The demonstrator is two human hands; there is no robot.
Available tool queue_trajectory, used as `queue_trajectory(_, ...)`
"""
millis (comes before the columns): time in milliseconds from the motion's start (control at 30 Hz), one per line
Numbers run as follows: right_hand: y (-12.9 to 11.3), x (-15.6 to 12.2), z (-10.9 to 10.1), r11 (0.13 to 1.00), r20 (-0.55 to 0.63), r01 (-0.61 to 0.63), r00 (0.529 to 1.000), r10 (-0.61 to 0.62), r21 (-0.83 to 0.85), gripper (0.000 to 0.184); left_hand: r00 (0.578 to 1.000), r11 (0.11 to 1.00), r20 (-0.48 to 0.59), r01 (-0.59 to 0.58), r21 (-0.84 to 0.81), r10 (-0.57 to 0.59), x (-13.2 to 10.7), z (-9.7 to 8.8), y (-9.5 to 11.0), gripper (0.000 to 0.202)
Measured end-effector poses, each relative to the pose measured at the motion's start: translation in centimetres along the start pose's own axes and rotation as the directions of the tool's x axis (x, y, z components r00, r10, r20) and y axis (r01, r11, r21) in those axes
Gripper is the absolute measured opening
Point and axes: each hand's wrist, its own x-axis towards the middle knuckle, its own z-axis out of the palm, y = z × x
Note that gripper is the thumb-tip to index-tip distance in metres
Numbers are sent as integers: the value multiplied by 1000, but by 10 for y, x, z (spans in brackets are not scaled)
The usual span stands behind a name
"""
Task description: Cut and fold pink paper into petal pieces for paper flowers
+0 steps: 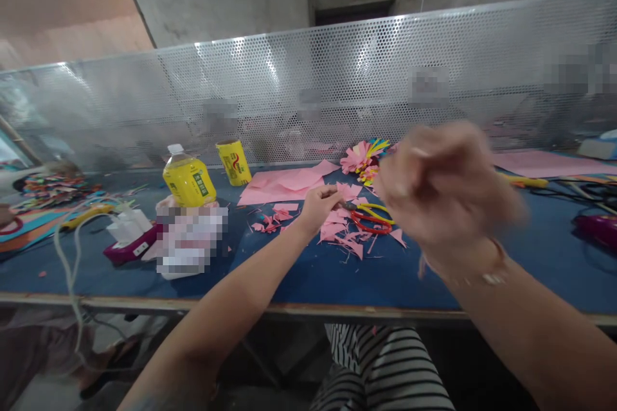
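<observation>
My left hand (321,207) is over the middle of the table, its thumb and fingers pinched together at a piece of pink paper (348,191). Raised close to the camera, my right hand (448,186) is smeared by motion; its fingers look curled, but what they hold, if anything, does not show. Just right of the left hand, red and yellow scissor handles (371,225) lie among cut pink scraps (340,231). Behind them sits a pink, yellow and blue paper flower (359,157), partly hidden by my right hand. Pink sheets (284,183) lie flat behind my left hand.
Left on the blue table (289,276) stand a bottle of yellow liquid (187,176), a yellow can (234,162) and a purple power strip (130,249) with white cables. A perforated metal panel (270,90) closes the back. Another person's hand (7,215) shows at far left.
</observation>
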Motion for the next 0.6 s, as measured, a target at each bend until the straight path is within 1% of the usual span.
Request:
queue_trajectory(33, 9, 13, -1, 1000, -160, 2, 987, -4, -10, 23, 1000, 1000, 0, -8, -2, 7, 0, 0, 0, 15)
queue_trajectory(67, 21, 21, -3, 998, -276, -30, 961, 14, -55, 20, 1000, 1000, 2, -24, -3, 24, 1, 0, 0, 15)
queue_trajectory(100, 37, 23, -5, 990, -352, -92, 935, 49, -107, 17, 999, 999, 9, -42, -3, 42, 1, -1, -1, 15)
queue_trajectory(133, 53, 21, -7, 970, -377, -171, 921, 97, -170, 14, 998, 998, 18, -58, -2, 58, 2, -1, -1, 15)
queue_trajectory(167, 70, 15, -9, 950, -369, -233, 918, 145, -206, 14, 997, 998, 29, -69, 0, 69, 2, -1, -1, 16)
queue_trajectory(200, 86, 8, -10, 934, -328, -290, 921, 212, -210, 15, 996, 997, 40, -74, 1, 73, 2, -1, 0, 18)
queue_trajectory(233, 98, 0, -9, 914, -247, -356, 920, 305, -196, 18, 996, 997, 47, -74, 4, 74, 1, -1, 0, 18)
queue_trajectory(267, 107, -7, -8, 894, -170, -416, 905, 390, -165, 21, 997, 998, 46, -70, 7, 69, 0, 0, 1, 18)
queue_trajectory(300, 112, -12, -5, 882, -100, -448, 894, 437, -146, 23, 998, 998, 38, -59, 11, 59, 0, 0, 2, 17)
queue_trajectory(333, 115, -15, -2, 881, -74, -449, 893, 443, -150, 24, 999, 999, 28, -46, 12, 46, -1, 0, 3, 15)
queue_trajectory(367, 114, -16, 2, 880, -72, -447, 894, 442, -158, 24, 999, 999, 20, -36, 11, 36, -2, 0, 5, 13)
queue_trajectory(467, 109, -12, 10, 880, -134, -454, 889, 437, -143, 22, 999, 1000, 24, -25, -9, 26, -3, -1, 7, 15)
queue_trajectory(600, 106, -7, 8, 879, -184, -464, 879, 441, -107, 17, 998, 999, 47, -35, -33, 37, -2, -2, 6, 19)
